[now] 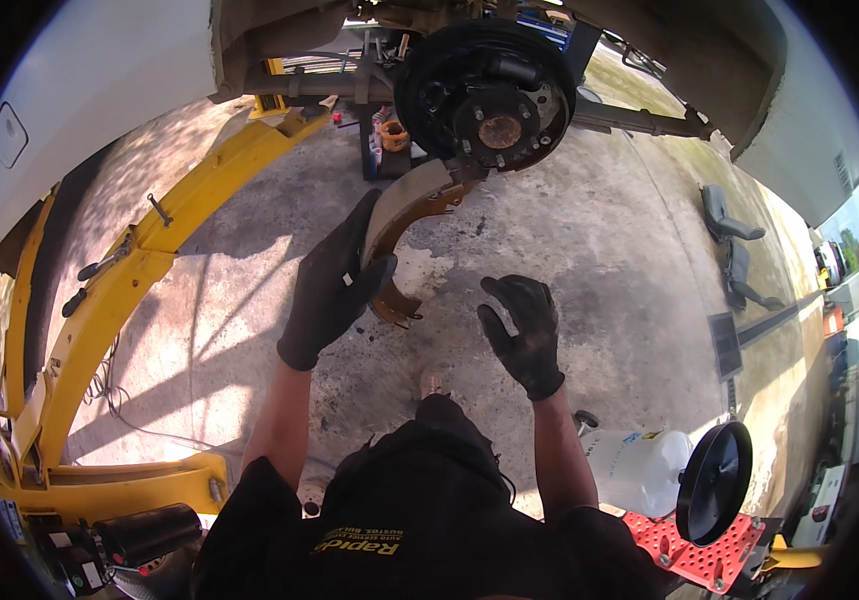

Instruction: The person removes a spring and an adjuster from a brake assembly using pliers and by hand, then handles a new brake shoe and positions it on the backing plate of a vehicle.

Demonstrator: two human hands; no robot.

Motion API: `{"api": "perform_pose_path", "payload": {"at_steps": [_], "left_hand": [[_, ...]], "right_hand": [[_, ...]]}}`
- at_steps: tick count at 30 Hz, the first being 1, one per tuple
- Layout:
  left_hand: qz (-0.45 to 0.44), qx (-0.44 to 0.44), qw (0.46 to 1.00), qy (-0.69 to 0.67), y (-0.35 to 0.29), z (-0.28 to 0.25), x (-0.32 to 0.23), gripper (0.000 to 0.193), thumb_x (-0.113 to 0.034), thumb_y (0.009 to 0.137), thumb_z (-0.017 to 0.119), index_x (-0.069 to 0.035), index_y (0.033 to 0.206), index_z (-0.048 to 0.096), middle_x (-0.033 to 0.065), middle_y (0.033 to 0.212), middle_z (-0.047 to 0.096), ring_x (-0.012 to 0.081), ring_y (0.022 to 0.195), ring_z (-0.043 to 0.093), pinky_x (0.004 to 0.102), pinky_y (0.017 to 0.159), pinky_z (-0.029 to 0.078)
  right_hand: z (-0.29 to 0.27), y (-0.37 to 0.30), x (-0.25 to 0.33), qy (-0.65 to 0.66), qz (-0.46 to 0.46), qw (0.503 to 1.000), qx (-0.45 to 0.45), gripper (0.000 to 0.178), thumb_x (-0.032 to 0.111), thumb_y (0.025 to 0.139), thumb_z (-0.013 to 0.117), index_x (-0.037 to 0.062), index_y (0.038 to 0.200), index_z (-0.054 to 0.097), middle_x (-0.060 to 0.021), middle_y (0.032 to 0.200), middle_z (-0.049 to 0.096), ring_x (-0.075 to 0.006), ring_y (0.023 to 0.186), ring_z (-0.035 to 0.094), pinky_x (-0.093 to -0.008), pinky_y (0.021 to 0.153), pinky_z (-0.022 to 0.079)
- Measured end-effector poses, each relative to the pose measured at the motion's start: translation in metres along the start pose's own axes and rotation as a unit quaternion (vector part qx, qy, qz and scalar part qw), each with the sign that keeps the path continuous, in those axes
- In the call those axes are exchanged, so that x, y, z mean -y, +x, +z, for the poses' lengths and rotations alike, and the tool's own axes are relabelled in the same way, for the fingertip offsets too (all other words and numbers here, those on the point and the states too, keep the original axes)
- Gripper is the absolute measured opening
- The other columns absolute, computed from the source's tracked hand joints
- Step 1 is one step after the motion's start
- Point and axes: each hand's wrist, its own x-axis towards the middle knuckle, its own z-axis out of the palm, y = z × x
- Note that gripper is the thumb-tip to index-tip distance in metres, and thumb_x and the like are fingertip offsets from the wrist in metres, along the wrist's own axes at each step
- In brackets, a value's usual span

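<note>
My left hand [332, 278], in a black glove, grips a curved brake shoe [402, 222] by its outer face, with the thumb lapping over the inner edge. The shoe hangs in front of me, brownish and worn. Its upper end lies just below the wheel hub [497, 132] in this view; I cannot tell whether they touch. Behind the hub, a round black backing plate [427, 88] is mounted on the raised vehicle's axle. To the right of the shoe my right hand [526, 338], gloved too, is held in the air with fingers bent apart and nothing in them.
A yellow lift arm [181, 215] runs along the left. White vehicle body panels [99, 95] hang overhead at both sides. A white container [634, 468], a black round dish [714, 482] and a red perforated tray [691, 553] stand near my right elbow. Beyond the shoe is an orange roll [394, 135].
</note>
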Motion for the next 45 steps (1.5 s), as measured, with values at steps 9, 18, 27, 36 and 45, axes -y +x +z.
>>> {"api": "perform_pose_path", "payload": {"at_steps": [9, 18, 27, 36, 45], "left_hand": [[0.077, -0.019, 0.993, 0.082, 0.152, 0.000, 0.038, 0.063, -0.024, 0.096, 0.070, -0.011, 0.155, 0.049, 0.0156, 0.148, 0.060, 0.0302, 0.129, 0.064, 0.0395, 0.105, 0.053], [0.081, -0.032, 0.994, 0.066, 0.215, 0.011, 0.075, 0.069, -0.016, 0.092, 0.072, -0.009, 0.156, 0.047, 0.0145, 0.150, 0.058, 0.0265, 0.133, 0.060, 0.0373, 0.110, 0.049], [0.098, -0.064, 0.992, 0.057, 0.224, 0.028, 0.098, 0.072, -0.013, 0.088, 0.076, -0.007, 0.155, 0.048, 0.0176, 0.139, 0.063, 0.0275, 0.125, 0.064, 0.0390, 0.105, 0.050], [0.132, -0.105, 0.985, 0.034, 0.230, 0.031, 0.113, 0.075, -0.011, 0.083, 0.078, -0.006, 0.152, 0.051, 0.0198, 0.137, 0.065, 0.0304, 0.121, 0.067, 0.0397, 0.102, 0.053], [0.095, -0.167, 0.981, -0.013, 0.185, 0.016, 0.112, 0.069, -0.007, 0.078, 0.070, -0.002, 0.145, 0.055, 0.0202, 0.123, 0.071, 0.0292, 0.109, 0.073, 0.0384, 0.094, 0.057]], "right_hand": [[0.030, 0.163, -0.078, -0.041, -0.017, 0.981, -0.189, 0.033, 0.003, 0.085, 0.077, 0.0094, 0.117, 0.073, -0.0100, 0.110, 0.067, -0.0302, 0.107, 0.062, -0.0417, 0.094, 0.049], [0.049, 0.249, -0.141, -0.079, -0.043, 0.955, -0.281, 0.031, 0.003, 0.083, 0.077, 0.0087, 0.113, 0.072, -0.0117, 0.112, 0.065, -0.0325, 0.110, 0.060, -0.0431, 0.097, 0.049], [0.079, 0.253, -0.138, -0.102, -0.085, 0.952, -0.277, 0.023, 0.003, 0.087, 0.071, 0.0069, 0.109, 0.071, -0.0133, 0.109, 0.067, -0.0357, 0.107, 0.061, -0.0477, 0.097, 0.047], [0.055, 0.264, -0.131, -0.118, -0.071, 0.955, -0.264, 0.026, 0.004, 0.083, 0.075, 0.0074, 0.109, 0.072, -0.0144, 0.111, 0.069, -0.0352, 0.109, 0.063, -0.0448, 0.101, 0.048], [0.050, 0.286, -0.104, -0.119, -0.119, 0.970, -0.177, 0.029, -0.001, 0.081, 0.078, 0.0043, 0.109, 0.072, -0.0132, 0.111, 0.073, -0.0306, 0.105, 0.069, -0.0395, 0.091, 0.054]]}}
